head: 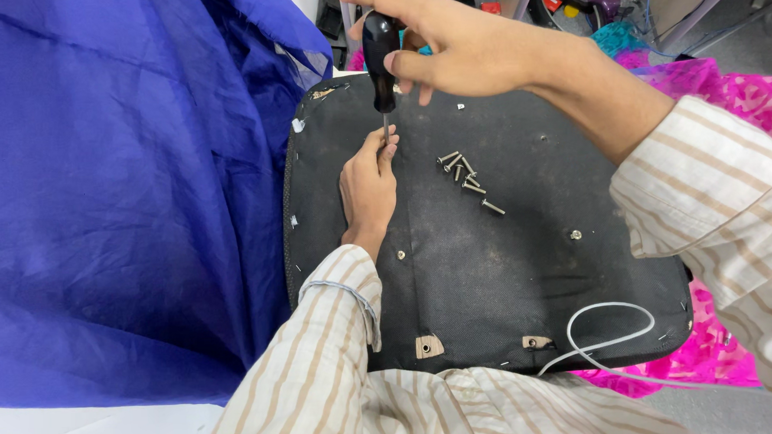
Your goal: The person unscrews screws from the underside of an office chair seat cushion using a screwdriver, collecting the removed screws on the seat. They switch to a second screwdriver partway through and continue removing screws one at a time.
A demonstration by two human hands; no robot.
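A black fabric-covered seat panel [493, 273] lies flat in front of me. My right hand [456, 40] grips the black handle of a screwdriver [382, 57] held upright over the panel's far left part. My left hand [369, 185] rests on the panel with its fingertips pinched around the screwdriver's thin metal shaft near the tip. Several loose silver screws [467, 179] lie on the panel just right of my left hand. Two more fasteners sit in the panel, one [575, 234] at the right and one [401, 254] near my left wrist.
Blue cloth [125, 194] covers the whole left side. Pink patterned fabric [745, 97] lies at the right. A white cable [608, 337] loops over the panel's near right corner. Dark equipment and cables stand beyond the panel's far edge.
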